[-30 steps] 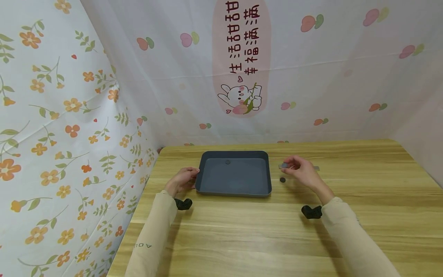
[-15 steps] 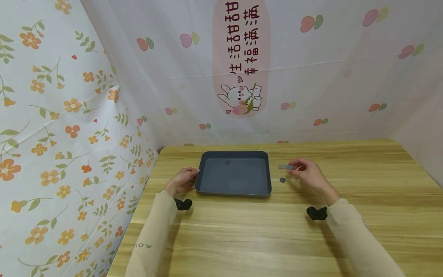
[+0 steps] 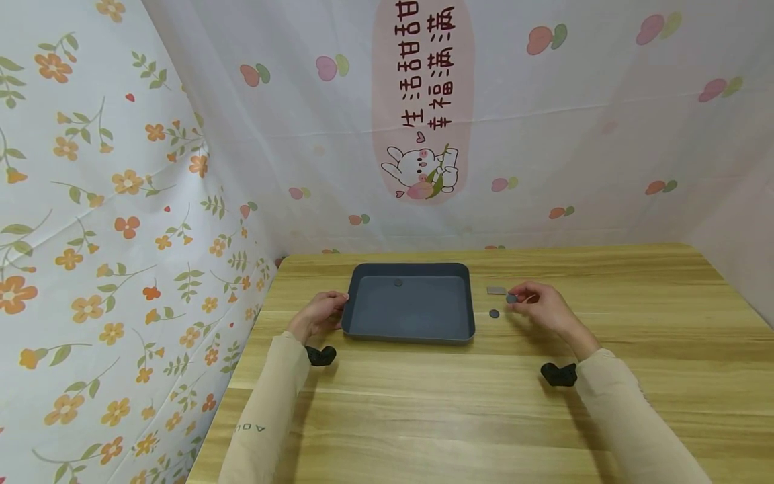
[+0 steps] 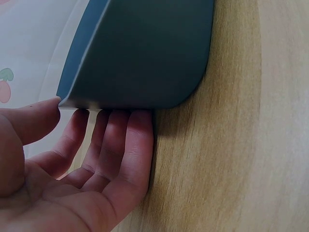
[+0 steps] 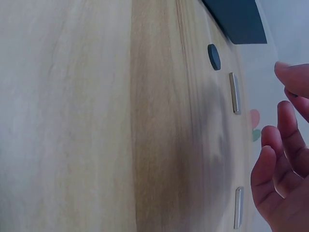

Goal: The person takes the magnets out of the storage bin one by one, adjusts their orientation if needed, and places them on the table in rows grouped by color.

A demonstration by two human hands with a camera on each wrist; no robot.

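My left hand (image 3: 318, 314) holds the left side of a dark grey rectangular tray (image 3: 408, 339). In the left wrist view its thumb meets the rim and its bent fingers touch the outer wall. A small grey disc (image 3: 511, 298) is pinched between the thumb and forefinger of my right hand (image 3: 542, 310), just right of a flat metal bar (image 3: 496, 291). That disc does not show in the right wrist view. Another dark disc (image 3: 494, 314) lies on the table between tray and right hand. Inside the tray, near its back wall, is a further disc (image 3: 398, 283).
A second metal bar (image 5: 238, 208) lies on the table, hidden behind the right hand in the head view. The wooden table (image 3: 411, 410) ends at a patterned curtain (image 3: 302, 134) behind. Another floral curtain (image 3: 121, 269) hangs along the left.
My right hand has moved right and slightly nearer, carrying the grey disc off from above the left metal bar, which now shows. The left hand and tray have stayed put.
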